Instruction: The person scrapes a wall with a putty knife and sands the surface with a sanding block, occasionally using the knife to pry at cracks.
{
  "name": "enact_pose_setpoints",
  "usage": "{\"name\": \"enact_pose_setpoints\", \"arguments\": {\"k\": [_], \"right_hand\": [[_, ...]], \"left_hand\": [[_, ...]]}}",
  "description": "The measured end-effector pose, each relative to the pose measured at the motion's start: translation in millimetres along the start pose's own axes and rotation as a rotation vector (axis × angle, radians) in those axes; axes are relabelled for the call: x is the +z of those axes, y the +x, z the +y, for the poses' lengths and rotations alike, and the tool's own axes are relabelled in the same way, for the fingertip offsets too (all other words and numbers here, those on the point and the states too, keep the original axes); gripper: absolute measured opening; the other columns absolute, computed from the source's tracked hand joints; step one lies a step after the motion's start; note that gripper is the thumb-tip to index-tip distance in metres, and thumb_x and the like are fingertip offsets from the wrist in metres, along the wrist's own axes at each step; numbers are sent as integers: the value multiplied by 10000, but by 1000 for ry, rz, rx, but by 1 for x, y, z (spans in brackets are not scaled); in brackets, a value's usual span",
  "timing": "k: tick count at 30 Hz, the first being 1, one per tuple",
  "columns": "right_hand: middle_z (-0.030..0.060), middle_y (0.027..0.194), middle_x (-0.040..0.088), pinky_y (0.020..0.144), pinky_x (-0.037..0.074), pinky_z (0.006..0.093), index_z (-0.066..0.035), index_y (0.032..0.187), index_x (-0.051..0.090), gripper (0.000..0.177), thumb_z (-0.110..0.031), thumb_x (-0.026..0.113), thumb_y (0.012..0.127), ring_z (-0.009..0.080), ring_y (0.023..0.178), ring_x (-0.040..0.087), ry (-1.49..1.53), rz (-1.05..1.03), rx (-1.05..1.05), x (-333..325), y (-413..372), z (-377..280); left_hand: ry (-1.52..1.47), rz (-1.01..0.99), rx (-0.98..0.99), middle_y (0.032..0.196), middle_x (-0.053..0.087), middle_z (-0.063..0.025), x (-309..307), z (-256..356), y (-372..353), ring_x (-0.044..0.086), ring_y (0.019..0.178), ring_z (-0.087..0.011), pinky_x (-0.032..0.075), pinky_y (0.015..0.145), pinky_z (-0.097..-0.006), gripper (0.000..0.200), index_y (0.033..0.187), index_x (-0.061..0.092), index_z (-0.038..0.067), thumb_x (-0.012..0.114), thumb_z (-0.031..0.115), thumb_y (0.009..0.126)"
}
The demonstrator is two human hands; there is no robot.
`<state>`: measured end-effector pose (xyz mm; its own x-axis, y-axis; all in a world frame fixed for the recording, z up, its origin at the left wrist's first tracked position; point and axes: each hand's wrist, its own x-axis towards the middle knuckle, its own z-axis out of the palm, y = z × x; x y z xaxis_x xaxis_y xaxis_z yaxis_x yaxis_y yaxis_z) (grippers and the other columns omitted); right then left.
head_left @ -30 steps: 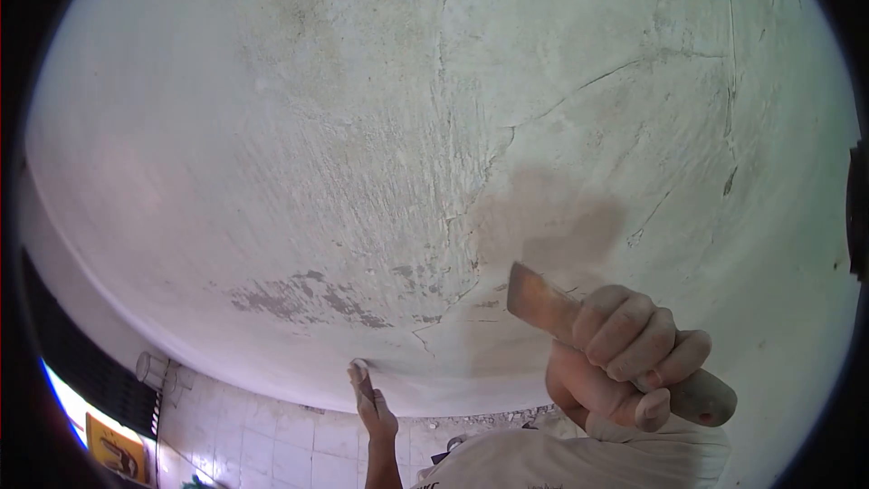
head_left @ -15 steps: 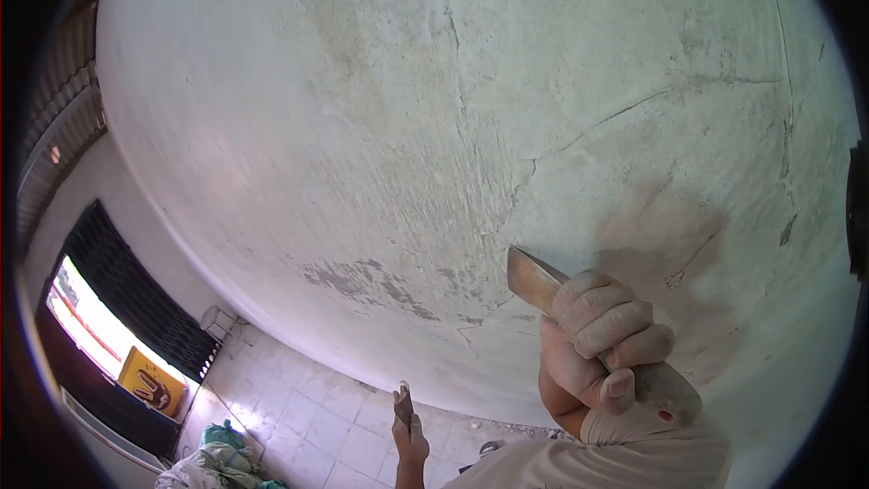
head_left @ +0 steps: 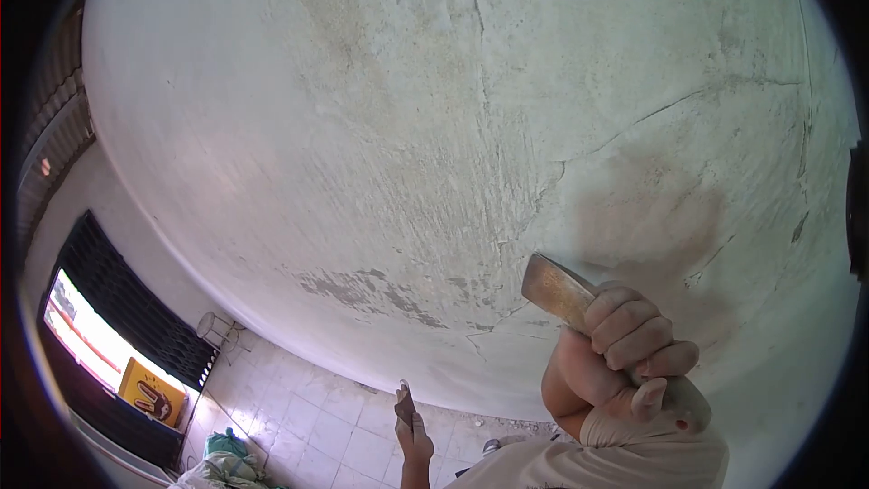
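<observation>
My right hand [head_left: 638, 330] is closed around a wide putty knife [head_left: 557, 292], its worn metal blade pointing up and left. The blade overlaps the pale plastered wall [head_left: 380, 127] in this view, just below a branching crack. A rounded handle end [head_left: 683, 407] shows below my fist. Lower down, my left hand [head_left: 415, 442] grips a second, smaller putty knife [head_left: 405, 406] held upright, with a dab of white on its tip. Grey flaked patches [head_left: 371, 292] mark the wall left of the right blade.
A tiled floor [head_left: 317, 430] runs along the wall's foot, with crumbs of debris near it. To the left are a stool [head_left: 217, 328], a yellow sign [head_left: 151, 394], a dark folding gate [head_left: 127, 294] by a bright opening, and a heap of sacks [head_left: 224, 466].
The view has shifted a little, so the wall's cracks sit farther right. My right hand and its putty knife also appear slightly right and lower. Both hands keep their holds.
</observation>
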<state>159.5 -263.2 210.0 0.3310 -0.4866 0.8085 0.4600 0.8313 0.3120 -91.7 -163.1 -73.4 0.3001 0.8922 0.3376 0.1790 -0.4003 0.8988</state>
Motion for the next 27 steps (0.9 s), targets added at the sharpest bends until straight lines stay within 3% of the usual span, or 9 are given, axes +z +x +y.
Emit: {"name": "enact_pose_setpoints", "arguments": {"k": [8,16,20,22,25,27], "right_hand": [[1,555,366,422,234,267,-114,784,384,238,-277,531,875,113,455,312,-20,7,0,18,-1,-3],[18,579,384,435,258,273,-105,829,371,245,-313,468,912,117,464,321,-113,-136,-125,20,-15,-1],[22,586,391,425,268,272,-105,828,361,247,-309,473,910,118,453,330,-113,-182,-146,17,-21,-2],[24,590,397,411,265,272,-105,823,354,251,-305,481,909,117,442,326,-142,-191,-89,17,-26,-8],[23,578,395,385,255,274,-103,817,343,262,-296,496,906,117,417,312,-184,-211,-14,19,-30,-16],[20,556,388,371,245,276,-98,803,345,273,-289,514,900,118,399,302,-214,-230,23,22,-32,-19]], "left_hand": [[-24,-35,-11,1064,514,-164,-17,-23,15,464,931,-232,366,831,-331,376,1259,424,-110,380,104,953],[-97,-24,36,1297,474,-250,-33,-67,36,476,1182,-335,328,1016,-373,440,1321,368,-126,382,123,959],[-54,-29,286,1246,478,-227,-24,-81,60,470,1154,-327,339,991,-392,393,1251,424,-118,371,129,951],[32,-53,470,1204,477,-208,-17,-41,72,472,1109,-313,356,954,-401,380,1224,442,-109,372,134,941],[-68,-199,377,1321,435,-256,-11,-51,70,387,1250,-370,275,1061,-445,480,1305,416,-123,372,200,952],[-144,-239,398,1282,449,-245,1,-50,72,406,1207,-347,297,1040,-436,458,1278,448,-126,377,177,943]]}}
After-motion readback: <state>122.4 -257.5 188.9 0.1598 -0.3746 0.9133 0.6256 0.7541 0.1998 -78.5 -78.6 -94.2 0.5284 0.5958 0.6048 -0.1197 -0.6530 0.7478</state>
